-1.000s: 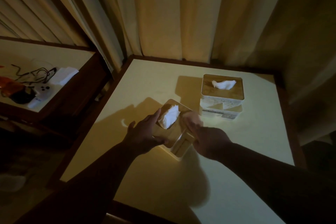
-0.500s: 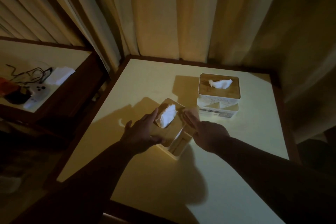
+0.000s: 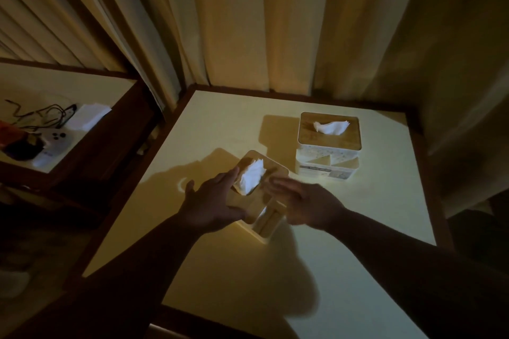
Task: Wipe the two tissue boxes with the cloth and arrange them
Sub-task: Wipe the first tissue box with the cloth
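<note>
Bracing the near tissue box (image 3: 259, 195) at the bench (image 3: 358, 228) centre, the left hand (image 3: 212, 203) clasps its left side, thumb under the near edge, so it stays put. Right hand (image 3: 305, 203) lies flat, fingers straight, on the lid's right part, likely wiping; no cloth discernible in the dim blur. Far tissue box (image 3: 329, 146) stands apart behind, probably awaiting arrangement.

On the pale table (image 3: 220, 129), bare surface lies open left of and in front of the near tissue box (image 3: 268, 224); the left hand (image 3: 212, 205) and right hand (image 3: 305, 205) flank that box; the far tissue box (image 3: 327, 157) stands just beyond, a narrow gap between them; curtains (image 3: 275, 22) close off the table's far edge; its right strip is bare.
</note>
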